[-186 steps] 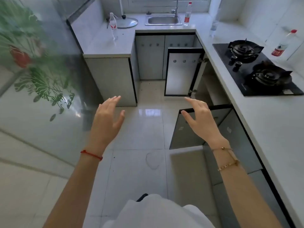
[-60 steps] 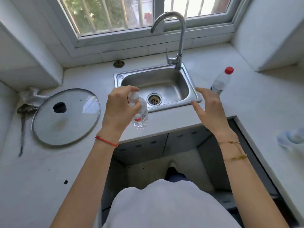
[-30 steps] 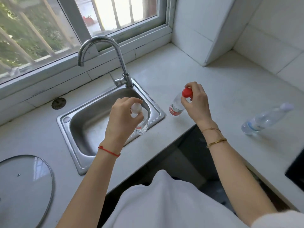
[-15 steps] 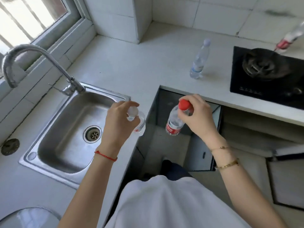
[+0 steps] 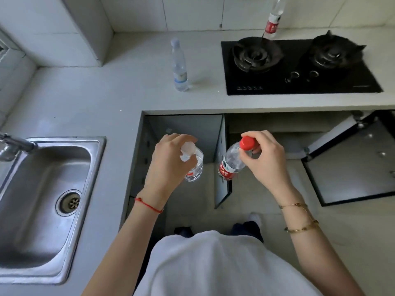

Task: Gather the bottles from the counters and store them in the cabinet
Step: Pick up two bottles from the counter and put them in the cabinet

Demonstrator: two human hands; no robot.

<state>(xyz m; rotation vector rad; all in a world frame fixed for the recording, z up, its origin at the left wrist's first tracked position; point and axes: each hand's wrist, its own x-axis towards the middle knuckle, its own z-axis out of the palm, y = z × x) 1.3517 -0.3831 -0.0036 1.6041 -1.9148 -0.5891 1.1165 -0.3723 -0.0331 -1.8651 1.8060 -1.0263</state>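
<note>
Both hands (image 5: 166, 161) (image 5: 265, 161) each grip a bottle (image 5: 193, 167) (image 5: 232, 161) by its neck.

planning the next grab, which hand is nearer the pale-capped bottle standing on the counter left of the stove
Left, narrowly. The left hand, holding a clear bottle, is below the pale-capped bottle, almost in line with it. The right hand, holding the red-capped bottle, is below and further right.

Two held bottles (image 5: 230, 165), two on counter (image 5: 180, 67)

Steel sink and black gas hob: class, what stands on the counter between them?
Head view: one clear plastic bottle with a pale cap stands upright there.
</note>
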